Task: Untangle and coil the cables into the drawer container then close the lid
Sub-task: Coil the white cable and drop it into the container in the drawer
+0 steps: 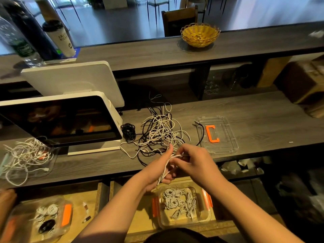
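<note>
A tangle of white and black cables lies on the grey counter. My left hand holds loops of a white cable wound round its fingers, just above the counter's front edge. My right hand pinches the same cable beside the left fingers. Below, in the open drawer, a clear container with orange clips holds several coiled white cables. Its clear lid with an orange clip lies on the counter to the right of the tangle.
A white screen on a stand sits left of the tangle, with a coiled black cable beside it. A clear tray of loose white cables lies far left. A second container is in the left drawer. A wicker basket stands on the upper shelf.
</note>
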`<state>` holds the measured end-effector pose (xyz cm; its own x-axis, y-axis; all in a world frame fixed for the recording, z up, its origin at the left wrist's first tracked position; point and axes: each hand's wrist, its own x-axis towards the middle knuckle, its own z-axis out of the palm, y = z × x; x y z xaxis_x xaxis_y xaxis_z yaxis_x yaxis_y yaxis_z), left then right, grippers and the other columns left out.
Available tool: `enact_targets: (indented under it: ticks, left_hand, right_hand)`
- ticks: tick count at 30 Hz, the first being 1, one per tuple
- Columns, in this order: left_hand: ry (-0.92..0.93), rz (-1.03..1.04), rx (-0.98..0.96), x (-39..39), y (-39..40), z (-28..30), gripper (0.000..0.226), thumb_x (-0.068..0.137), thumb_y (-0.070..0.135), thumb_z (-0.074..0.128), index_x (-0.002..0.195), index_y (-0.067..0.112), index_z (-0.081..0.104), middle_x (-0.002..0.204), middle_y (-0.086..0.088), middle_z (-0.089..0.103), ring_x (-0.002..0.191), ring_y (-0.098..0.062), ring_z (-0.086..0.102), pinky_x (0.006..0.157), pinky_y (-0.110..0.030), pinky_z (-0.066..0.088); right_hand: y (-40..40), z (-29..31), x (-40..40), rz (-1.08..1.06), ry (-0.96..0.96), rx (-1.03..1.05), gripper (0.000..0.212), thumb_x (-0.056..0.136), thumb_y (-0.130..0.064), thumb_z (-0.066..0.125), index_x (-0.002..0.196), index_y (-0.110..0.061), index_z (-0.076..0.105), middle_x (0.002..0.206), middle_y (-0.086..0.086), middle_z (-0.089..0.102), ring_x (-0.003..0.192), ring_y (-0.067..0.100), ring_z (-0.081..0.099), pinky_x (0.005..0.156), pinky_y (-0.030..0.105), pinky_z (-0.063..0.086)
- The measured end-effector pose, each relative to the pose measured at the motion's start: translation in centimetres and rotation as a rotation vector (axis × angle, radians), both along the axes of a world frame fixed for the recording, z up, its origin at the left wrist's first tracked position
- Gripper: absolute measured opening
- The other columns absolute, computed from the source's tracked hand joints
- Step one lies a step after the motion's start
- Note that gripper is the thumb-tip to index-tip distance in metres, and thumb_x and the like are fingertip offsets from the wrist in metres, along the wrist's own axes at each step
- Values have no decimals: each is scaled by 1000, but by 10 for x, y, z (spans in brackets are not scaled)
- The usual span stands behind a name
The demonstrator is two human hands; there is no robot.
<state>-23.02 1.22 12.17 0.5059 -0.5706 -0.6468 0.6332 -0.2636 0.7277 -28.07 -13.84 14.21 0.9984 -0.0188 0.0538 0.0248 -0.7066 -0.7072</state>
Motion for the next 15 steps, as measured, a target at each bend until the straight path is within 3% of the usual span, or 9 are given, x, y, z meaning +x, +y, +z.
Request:
enact_targets:
  ticks: [2, 4, 7, 9, 12, 15]
  left_hand:
    - [39, -72, -34, 0, 2, -2, 65, 90, 80, 31, 102, 21, 56, 63, 0, 50, 50, -7, 33, 43, -15, 22]
    - [65, -156, -53, 1, 3, -2, 66, 87, 82, 33, 90, 19, 52, 65, 0, 50, 48, -6, 31, 42, -13, 21]
    - [23, -266, -84, 3, 5, -2, 61, 82, 79, 49, 83, 18, 47, 66, 2, 50, 49, -4, 32, 41, -13, 24]
    - [-59, -321, -75, 4, 8, -1, 55, 82, 71, 61, 92, 17, 55, 68, 5, 51, 53, -5, 33, 46, -15, 27]
    - [-185, -405, -1, 7, 11, 3, 36, 99, 53, 47, 116, 25, 63, 67, 8, 49, 56, -4, 36, 52, -17, 32]
    - [-269, -395, 48, 12, 16, -1, 43, 104, 51, 37, 122, 27, 67, 66, 10, 49, 56, -4, 38, 53, -18, 34]
  right_hand:
    - [-8, 0, 5, -11, -36, -20, 15, 85, -36, 74, 88, -24, 66, 71, -15, 57, 66, 1, 52, 59, 20, 36]
    - [-15, 0, 10, -17, -68, -32, 12, 86, -31, 74, 90, -22, 67, 70, -17, 54, 66, 0, 50, 60, 21, 36]
    - [-23, 1, 16, -5, -84, -31, 13, 85, -30, 76, 89, -22, 67, 70, -20, 52, 65, -3, 49, 59, 15, 33]
    - [-26, 1, 18, 3, -83, -21, 17, 82, -32, 79, 85, -23, 65, 68, -20, 51, 64, -4, 50, 58, 12, 34]
    - [-30, 0, 18, -1, -72, -10, 23, 78, -37, 81, 80, -24, 63, 65, -19, 53, 62, -1, 52, 57, 12, 35]
    - [-34, -5, 19, -24, -35, -7, 30, 77, -44, 79, 80, -18, 65, 63, -15, 53, 59, 2, 49, 55, 14, 36]
